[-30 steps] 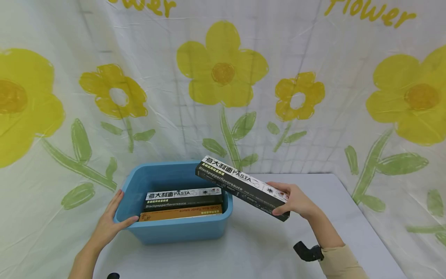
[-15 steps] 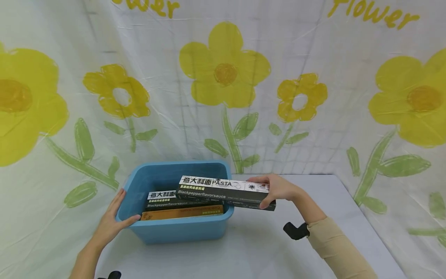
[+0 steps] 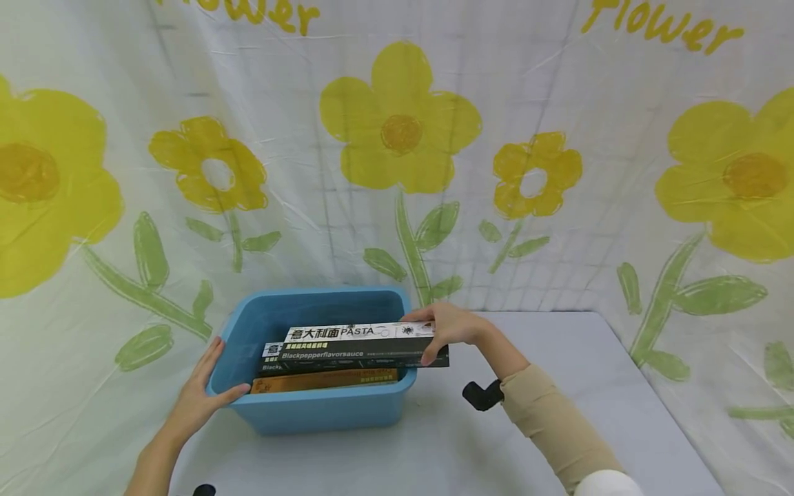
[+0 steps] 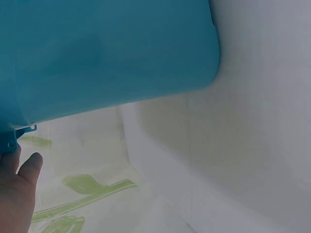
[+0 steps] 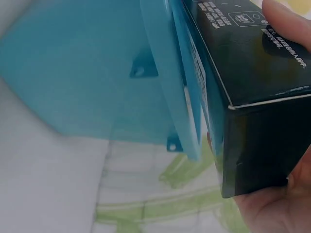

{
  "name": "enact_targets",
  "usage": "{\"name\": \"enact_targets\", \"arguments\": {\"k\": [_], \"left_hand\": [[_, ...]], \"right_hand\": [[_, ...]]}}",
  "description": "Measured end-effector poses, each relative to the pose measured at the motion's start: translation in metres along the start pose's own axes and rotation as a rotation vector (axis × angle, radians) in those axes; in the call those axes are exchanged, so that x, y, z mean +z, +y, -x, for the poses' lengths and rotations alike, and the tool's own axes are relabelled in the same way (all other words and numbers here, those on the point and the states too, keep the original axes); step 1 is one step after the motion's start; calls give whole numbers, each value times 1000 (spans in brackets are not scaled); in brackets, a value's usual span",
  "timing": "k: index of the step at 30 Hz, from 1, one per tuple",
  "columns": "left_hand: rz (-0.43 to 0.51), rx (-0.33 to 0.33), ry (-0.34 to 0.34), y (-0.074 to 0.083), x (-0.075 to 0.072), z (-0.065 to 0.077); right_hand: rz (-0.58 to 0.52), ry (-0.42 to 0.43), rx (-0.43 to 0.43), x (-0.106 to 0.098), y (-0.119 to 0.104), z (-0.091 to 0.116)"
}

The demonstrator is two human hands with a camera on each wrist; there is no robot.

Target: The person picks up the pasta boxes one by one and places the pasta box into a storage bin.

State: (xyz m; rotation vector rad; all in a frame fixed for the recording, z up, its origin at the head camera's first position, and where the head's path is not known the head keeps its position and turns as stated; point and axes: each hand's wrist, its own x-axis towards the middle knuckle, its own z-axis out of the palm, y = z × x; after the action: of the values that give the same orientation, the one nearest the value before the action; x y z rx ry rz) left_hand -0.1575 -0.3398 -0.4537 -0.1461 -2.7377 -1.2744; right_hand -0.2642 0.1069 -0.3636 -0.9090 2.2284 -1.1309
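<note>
A blue plastic bin (image 3: 322, 415) stands on the white table. My left hand (image 3: 194, 399) holds its left front corner, with the thumb at the front rim and the fingers along the left side. My right hand (image 3: 455, 327) grips the right end of a long black-and-white pasta box (image 3: 353, 348), thumb on the front face. This box slants slightly over the bin, its right end sticking out past the right rim. Beneath it lie another black-and-white pasta box (image 3: 270, 358), mostly covered, and an orange box (image 3: 322, 379). In the right wrist view the held box's dark end (image 5: 265, 145) is close beside the rim.
The white table (image 3: 558, 386) extends to the right of the bin. Behind hangs a white curtain (image 3: 285, 227) printed with yellow flowers. A black wrist-camera mount (image 3: 482, 395) sticks out from the right wrist.
My right hand has moved left, bringing the pasta box down from a steep tilt over the right rim to nearly level above the other boxes. My left hand stays at the bin.
</note>
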Motion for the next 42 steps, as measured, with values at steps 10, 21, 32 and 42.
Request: {"name": "enact_targets", "arguments": {"k": [10, 21, 32, 42], "left_hand": [[7, -2, -11, 1, -2, 0], [8, 10, 10, 1, -2, 1], [20, 20, 27, 5, -2, 2], [17, 19, 36, 5, -1, 1]], "right_hand": [[-42, -46, 45, 27, -11, -38], [24, -60, 55, 48, -17, -67], [66, -95, 81, 56, -17, -76], [95, -116, 74, 62, -21, -85]]}}
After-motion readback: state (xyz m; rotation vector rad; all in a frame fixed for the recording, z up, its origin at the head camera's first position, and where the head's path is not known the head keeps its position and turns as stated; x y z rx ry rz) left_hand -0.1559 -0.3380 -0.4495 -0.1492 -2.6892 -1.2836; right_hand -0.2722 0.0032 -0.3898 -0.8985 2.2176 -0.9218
